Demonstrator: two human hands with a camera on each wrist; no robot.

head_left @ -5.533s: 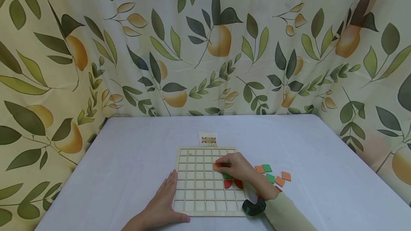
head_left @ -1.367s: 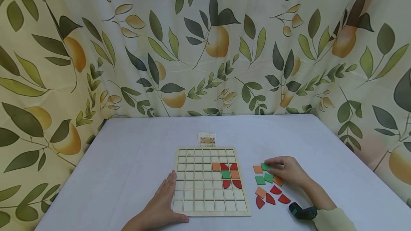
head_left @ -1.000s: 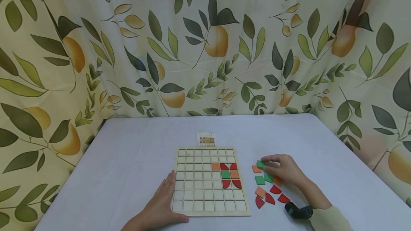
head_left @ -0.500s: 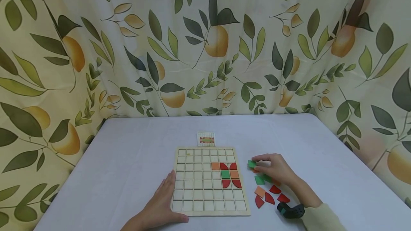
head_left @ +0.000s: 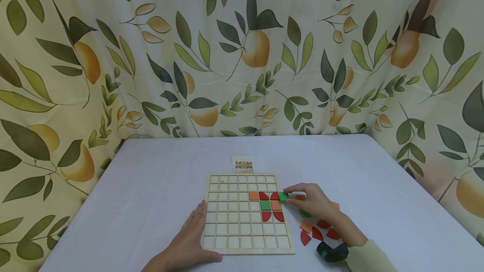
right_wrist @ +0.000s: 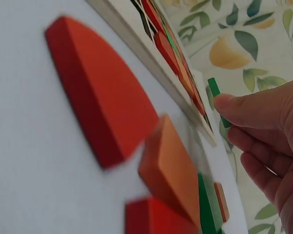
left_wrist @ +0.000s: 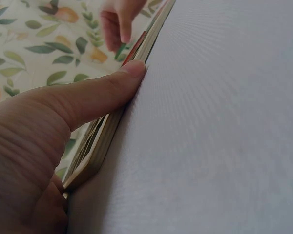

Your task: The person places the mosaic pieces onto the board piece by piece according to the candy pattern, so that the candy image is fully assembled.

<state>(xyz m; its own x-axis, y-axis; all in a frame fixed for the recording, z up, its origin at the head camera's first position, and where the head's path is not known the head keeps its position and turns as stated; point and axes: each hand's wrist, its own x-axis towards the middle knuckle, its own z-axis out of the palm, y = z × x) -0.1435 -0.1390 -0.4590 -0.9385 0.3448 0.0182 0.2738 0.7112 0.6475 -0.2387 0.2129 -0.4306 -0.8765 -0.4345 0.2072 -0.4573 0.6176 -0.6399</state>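
Observation:
A wooden grid board (head_left: pixel 230 223) lies on the table, bearing red quarter-circle tiles, orange square tiles and a green square tile (head_left: pixel 266 205) in its right half. My left hand (head_left: pixel 185 236) rests against the board's left and front edges, fingers straight; in the left wrist view its thumb (left_wrist: pixel 100 97) lies along the rim. Between thumb and fingertips my right hand (head_left: pixel 314 201) pinches another green square tile (head_left: pixel 283 196) at the board's right edge. The right wrist view shows this green tile (right_wrist: pixel 214 87) on edge, raised off the table.
Right of the board lie loose tiles: red quarter circles (head_left: pixel 305 237), an orange square (head_left: pixel 306 226) and others partly hidden under the right hand. A small pattern card (head_left: pixel 242 164) lies behind the board. A leaf-patterned curtain (head_left: pixel 242 53) hangs behind the white table.
My right hand has let go of an orange tile on the board, picked a green tile from the loose pieces and carried it left to the board's edge. My left hand stays put.

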